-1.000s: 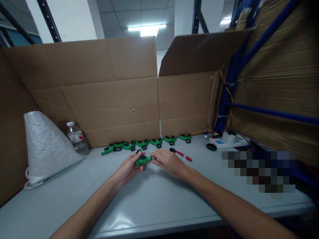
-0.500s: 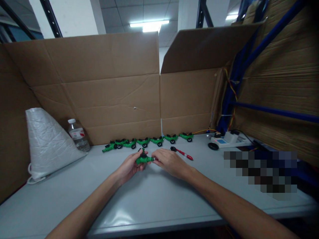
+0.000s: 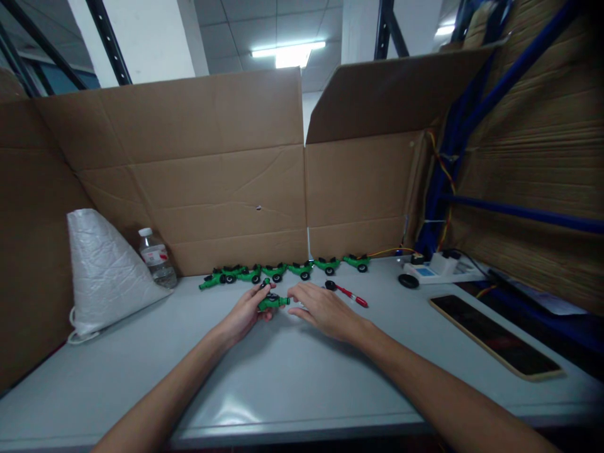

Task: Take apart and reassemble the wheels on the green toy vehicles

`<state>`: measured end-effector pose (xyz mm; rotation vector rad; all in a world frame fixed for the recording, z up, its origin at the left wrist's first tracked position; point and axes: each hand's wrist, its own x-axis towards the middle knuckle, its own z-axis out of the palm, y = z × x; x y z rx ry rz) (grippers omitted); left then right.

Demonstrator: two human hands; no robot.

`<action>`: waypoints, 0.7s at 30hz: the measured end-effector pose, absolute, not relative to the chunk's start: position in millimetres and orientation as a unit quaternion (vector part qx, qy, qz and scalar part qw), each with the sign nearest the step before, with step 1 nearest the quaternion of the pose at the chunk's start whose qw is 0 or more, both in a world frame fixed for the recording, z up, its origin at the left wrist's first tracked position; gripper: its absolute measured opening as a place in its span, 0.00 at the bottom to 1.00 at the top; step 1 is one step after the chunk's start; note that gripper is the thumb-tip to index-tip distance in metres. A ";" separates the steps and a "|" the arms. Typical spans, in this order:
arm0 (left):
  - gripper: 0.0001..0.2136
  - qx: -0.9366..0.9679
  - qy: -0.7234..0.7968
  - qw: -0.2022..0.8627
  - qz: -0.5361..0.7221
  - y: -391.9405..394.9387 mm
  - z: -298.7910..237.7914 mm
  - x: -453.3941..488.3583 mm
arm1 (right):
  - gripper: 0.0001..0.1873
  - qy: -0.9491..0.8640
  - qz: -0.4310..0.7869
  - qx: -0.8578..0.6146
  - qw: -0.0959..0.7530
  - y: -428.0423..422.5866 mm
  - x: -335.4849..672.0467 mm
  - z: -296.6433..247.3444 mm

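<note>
A small green toy vehicle (image 3: 270,304) with black parts is in my left hand (image 3: 245,313), whose fingers are wrapped round it. Its narrow end points right, toward my right hand (image 3: 325,309). That hand hovers just beside the narrow end, thumb and fingers apart, and I see nothing held in it. Behind both hands, along the cardboard, stands a row of several similar green toy vehicles (image 3: 302,270) with black wheels. Right of my right hand lies a red screwdriver-like tool (image 3: 353,297), with a black wheel (image 3: 331,285) at its left end.
A white padded bag (image 3: 113,283) and a water bottle (image 3: 158,258) stand at the left. To the right are a power strip (image 3: 443,269), a black disc (image 3: 408,281) and a phone (image 3: 495,336). Cardboard walls (image 3: 212,195) and a blue rack frame (image 3: 453,151) enclose the table (image 3: 264,402).
My right thumb and fingers have parted and come slightly away from the toy's narrow end. My left hand still holds the toy. The view has shifted slightly.
</note>
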<state>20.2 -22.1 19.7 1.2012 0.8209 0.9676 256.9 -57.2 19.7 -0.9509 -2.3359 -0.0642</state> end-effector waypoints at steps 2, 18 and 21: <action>0.26 0.526 0.360 0.645 0.422 -24.1 21.2 20.1 | 0.08 -0.883 -0.026 -0.357 0.305 -55.0 256.3 17.9; 0.29 0.534 0.320 0.675 0.395 -32.0 32.1 19.4 | 0.05 -0.886 -0.058 -0.342 0.308 -52.1 262.3 19.1; 0.26 0.533 0.337 0.661 0.408 -33.4 31.2 21.8 | 0.05 -0.886 -0.057 -0.343 0.307 -52.4 262.2 19.9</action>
